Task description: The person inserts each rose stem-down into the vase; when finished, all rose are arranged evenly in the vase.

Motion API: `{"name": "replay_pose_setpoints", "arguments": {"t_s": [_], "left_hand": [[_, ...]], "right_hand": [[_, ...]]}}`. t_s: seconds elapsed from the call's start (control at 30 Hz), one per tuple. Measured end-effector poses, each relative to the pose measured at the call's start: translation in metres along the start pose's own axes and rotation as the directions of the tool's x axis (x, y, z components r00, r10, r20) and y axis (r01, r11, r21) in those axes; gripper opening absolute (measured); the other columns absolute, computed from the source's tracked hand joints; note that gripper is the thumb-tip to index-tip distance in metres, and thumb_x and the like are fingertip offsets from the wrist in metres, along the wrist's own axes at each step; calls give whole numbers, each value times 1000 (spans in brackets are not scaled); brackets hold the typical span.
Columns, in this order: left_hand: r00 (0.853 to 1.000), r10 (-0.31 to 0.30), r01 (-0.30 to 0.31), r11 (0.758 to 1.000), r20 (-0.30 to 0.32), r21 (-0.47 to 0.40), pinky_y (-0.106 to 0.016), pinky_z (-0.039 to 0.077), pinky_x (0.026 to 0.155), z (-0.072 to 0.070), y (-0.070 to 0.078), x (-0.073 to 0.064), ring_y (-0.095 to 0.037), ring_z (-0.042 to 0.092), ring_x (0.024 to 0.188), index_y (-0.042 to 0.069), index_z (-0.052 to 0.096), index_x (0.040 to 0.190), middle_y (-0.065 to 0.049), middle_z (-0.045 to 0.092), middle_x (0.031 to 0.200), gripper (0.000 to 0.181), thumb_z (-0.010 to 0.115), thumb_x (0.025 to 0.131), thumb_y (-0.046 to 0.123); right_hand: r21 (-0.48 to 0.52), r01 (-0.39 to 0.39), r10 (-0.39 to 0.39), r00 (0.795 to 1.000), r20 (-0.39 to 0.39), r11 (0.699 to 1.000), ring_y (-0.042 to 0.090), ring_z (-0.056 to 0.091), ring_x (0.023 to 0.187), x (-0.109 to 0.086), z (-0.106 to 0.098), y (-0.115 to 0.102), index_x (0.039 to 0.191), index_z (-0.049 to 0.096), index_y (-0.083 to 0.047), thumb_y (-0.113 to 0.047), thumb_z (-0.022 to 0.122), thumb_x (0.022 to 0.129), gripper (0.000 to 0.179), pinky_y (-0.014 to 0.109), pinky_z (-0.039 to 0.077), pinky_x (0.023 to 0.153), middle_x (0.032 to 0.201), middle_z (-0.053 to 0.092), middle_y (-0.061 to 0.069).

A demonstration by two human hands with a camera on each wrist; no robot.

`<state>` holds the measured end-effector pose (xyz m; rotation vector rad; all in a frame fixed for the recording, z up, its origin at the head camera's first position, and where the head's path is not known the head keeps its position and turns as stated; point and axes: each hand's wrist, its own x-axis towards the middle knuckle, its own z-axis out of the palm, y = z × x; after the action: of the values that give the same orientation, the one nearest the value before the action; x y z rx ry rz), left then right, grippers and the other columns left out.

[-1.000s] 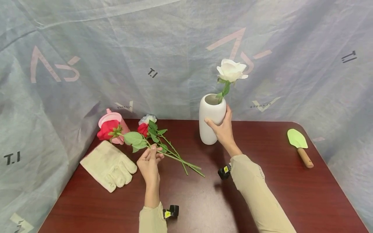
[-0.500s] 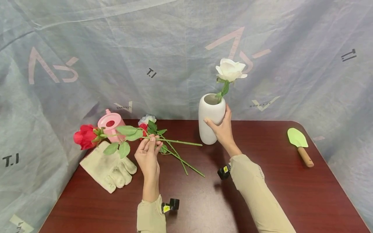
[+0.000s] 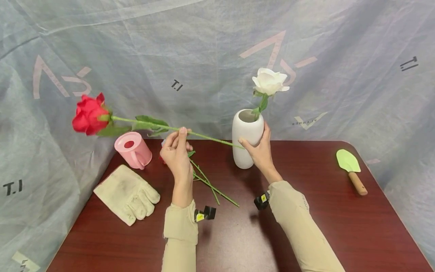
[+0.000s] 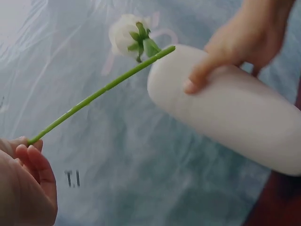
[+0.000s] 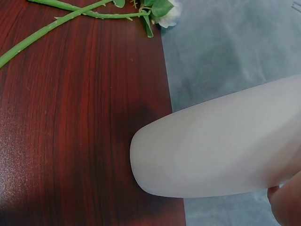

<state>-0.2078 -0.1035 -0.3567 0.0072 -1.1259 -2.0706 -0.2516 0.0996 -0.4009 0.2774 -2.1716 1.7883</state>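
My left hand [image 3: 177,151] pinches the green stem of a red rose [image 3: 90,115] between thumb and fingers. The bloom points up and left; the bare stem end reaches right and overlaps the vase in the head view. My right hand [image 3: 261,149] grips the side of a white vase [image 3: 242,155], thumb in front, the other fingers partly hidden behind it. A white rose [image 3: 270,82] leans out of the vase mouth to the right. In the left wrist view the stem [image 4: 101,92] ends near the vase's top, by the white rose [image 4: 127,36].
Behind my left hand lie more flowers, their stems [image 3: 217,190] stretching over the brown table [image 3: 231,241]. A pink watering can [image 3: 136,151] and cream work gloves [image 3: 127,194] are at left. A green trowel [image 3: 350,166] with a wooden handle lies at far right.
My left hand has lifted the red rose from over the table, its bloom swinging left and up and its stem end moving right to the vase. The right hand and vase have stayed put.
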Motion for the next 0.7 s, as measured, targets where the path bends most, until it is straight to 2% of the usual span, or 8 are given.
{"name": "replay_pose_setpoints", "arguments": {"t_s": [0.2, 0.3, 0.4, 0.6, 0.7], "left_hand": [[1000, 16, -16, 1000, 3, 12, -20, 39, 44, 34, 0, 19, -9, 39, 42, 0, 66, 80, -11, 69, 76, 14, 71, 84, 12], [1000, 24, -24, 999, 4, 30, -20, 38, 43, 46, -3, 27, -9, 38, 41, 1, 67, 81, -10, 69, 76, 13, 71, 84, 12], [999, 33, -34, 998, 3, 58, -20, 37, 43, 54, -9, 31, -8, 38, 40, 1, 68, 82, -9, 69, 75, 12, 70, 85, 13], [998, 39, -35, 997, -48, 66, -20, 34, 41, 65, -20, 35, -7, 35, 39, 1, 68, 82, -10, 69, 75, 14, 71, 84, 15], [996, 50, -45, 997, -76, 68, -20, 33, 41, 70, -22, 36, -7, 35, 39, 2, 67, 81, -9, 69, 75, 15, 71, 84, 16]], "right_hand": [[-9, 8, -8, 1000, -3, 1000, 31, 36, 119, 0, -2, 0, 147, 13, -7, -12, 75, 79, 92, 50, 32, 96, 140, 25, 16], [-14, 3, -3, 1000, -7, 1000, 30, 36, 119, 0, -2, -1, 147, 13, -9, -14, 74, 79, 91, 49, 32, 95, 140, 25, 14], [-13, 0, 0, 1000, -7, 1000, 29, 36, 118, 0, -2, 0, 147, 13, -9, -14, 74, 80, 91, 49, 32, 95, 140, 25, 14], [-10, 1, -1, 1000, 4, 1000, 33, 36, 118, 1, 0, 6, 147, 12, -9, -17, 74, 80, 92, 52, 33, 94, 140, 24, 15], [-13, -4, 3, 1000, -2, 1000, 29, 36, 119, 5, 0, 18, 148, 12, -16, -23, 75, 79, 94, 50, 34, 93, 142, 24, 10]]}}
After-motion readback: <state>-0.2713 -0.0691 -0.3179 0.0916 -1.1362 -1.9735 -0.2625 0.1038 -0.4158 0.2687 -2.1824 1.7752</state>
